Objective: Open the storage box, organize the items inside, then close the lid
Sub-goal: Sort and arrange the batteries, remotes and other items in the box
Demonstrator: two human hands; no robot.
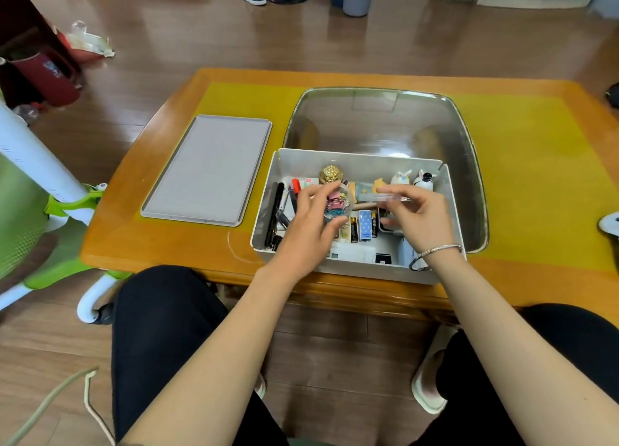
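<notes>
Box open on the counter, lid beside.
I see left grip clamped on a clear tub, right grip pinching its cover.

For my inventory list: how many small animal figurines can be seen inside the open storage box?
2. Both stand at the far right corner of the storage box: a white rabbit figurine and, right beside it, a black-and-white figurine. Hands cover some contents, so more may be hidden.

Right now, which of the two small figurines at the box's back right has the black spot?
The right figurine, nearest the box's right wall; the left one has rabbit ears.
</notes>
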